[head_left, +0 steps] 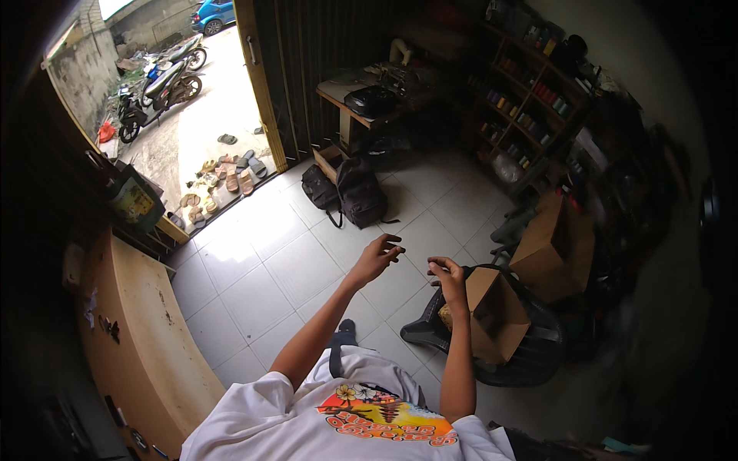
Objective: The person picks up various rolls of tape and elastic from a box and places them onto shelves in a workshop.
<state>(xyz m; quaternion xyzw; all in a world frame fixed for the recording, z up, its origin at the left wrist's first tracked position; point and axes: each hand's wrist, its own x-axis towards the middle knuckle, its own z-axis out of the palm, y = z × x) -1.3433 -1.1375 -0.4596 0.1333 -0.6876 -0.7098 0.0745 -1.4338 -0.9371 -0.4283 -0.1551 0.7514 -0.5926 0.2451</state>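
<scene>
Both hands, the left (392, 250) and the right (437, 270), hang mid-frame with loosely bent, parted fingers, nothing visible in either. The black plastic chair (542, 357) at lower right apparently serves as a raised stand for the open brown cardboard box (513, 336), which lies just right of the right hand.

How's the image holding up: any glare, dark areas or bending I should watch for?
Head view: pale outdoor ground overexposed, glare on the white square floor tiles; head view: deep shadow at right, dimming the brown wooden shelf of coloured spools; head view: fisheye curves the long tan wooden table; head view: bare left hand and right hand fairly clear.
</scene>
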